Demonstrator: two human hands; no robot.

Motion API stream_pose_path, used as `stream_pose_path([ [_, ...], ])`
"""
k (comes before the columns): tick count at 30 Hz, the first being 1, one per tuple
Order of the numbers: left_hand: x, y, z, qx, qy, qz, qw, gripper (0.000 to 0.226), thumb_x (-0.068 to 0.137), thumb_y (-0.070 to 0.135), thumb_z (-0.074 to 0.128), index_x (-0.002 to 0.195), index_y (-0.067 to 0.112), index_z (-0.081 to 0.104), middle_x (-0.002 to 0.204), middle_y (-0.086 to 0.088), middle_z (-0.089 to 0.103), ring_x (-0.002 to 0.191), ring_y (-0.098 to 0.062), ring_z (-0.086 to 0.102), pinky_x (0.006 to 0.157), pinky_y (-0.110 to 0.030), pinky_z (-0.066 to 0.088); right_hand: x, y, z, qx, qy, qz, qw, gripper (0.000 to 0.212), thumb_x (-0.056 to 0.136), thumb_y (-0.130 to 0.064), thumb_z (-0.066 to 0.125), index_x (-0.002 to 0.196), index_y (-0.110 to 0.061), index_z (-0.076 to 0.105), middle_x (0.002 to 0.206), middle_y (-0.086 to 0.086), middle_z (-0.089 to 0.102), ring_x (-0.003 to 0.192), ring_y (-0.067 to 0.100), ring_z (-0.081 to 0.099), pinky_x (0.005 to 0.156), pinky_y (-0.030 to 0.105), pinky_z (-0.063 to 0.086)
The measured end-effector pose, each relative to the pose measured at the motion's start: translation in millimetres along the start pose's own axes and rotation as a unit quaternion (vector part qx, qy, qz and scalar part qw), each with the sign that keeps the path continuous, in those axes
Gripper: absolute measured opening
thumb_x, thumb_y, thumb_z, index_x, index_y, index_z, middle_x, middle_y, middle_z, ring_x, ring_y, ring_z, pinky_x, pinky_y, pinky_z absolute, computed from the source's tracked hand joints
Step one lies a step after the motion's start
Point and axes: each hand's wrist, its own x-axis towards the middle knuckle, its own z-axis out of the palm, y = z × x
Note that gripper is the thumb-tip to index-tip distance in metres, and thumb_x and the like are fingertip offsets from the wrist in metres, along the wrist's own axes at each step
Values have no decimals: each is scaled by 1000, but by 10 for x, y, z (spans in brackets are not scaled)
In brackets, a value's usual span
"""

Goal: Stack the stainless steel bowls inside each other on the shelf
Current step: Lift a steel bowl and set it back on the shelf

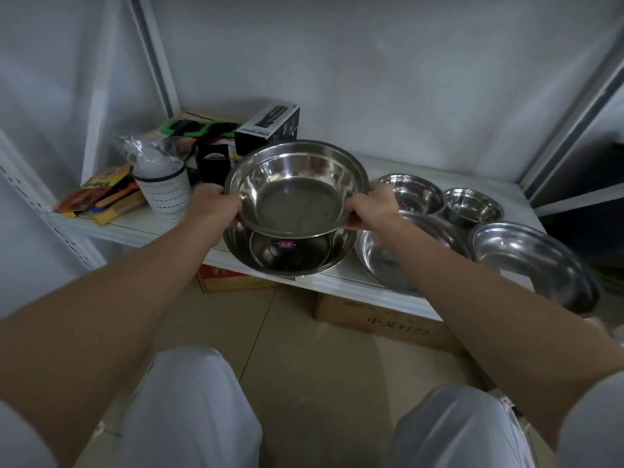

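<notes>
far left of shelf: snack packets (pixel 101 192) lying flat, a white cup (pixel 164 190) upright just beside them, a black box (pixel 268 130) behind
left hand: left hand (pixel 216 206) clamped on the left rim of the held bowl (pixel 293 190), fingers curled under, thumb on top
held bowl: up off the shelf (pixel 141 231), tilted toward the camera, directly above the bottom bowl (pixel 290 256); touching it or not, can't tell
bottom bowl: sitting at the shelf's front edge, red sticker inside
right hand: right hand (pixel 369 207) gripping the opposite rim, fingers wrapped under
right of shelf: wide bowl (pixel 381 261) behind the right forearm, mid bowl (pixel 413 194) and small bowl (pixel 472 206) at the back, big bowl (pixel 533 265) far right, all separate
</notes>
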Motion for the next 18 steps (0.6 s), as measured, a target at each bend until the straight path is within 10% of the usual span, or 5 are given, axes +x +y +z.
stream_pose_path([
  [9,-7,-199,29,152,25,33,988,15,81,11,62,68,6,57,67,-9,57,57,-19,52,50,-28,42,-90,270,-10,-128,18,-15,992,30,76,0,61,105,-4,65,87,9,68,78,24,65,63,29,54],
  [13,31,-362,78,165,12,34,986,10,79,11,66,85,4,63,74,-7,58,60,-14,50,48,-26,35,-57,322,29,-197,30,-14,980,38,81,-17,64,117,-5,63,109,13,69,105,30,63,79,31,51],
  [18,74,-389,94,211,20,34,977,27,81,4,63,59,8,47,60,-3,47,53,-15,43,46,-26,31,-18,344,98,-249,25,-24,968,44,84,-23,65,121,0,58,118,18,64,112,34,60,94,45,54],
])
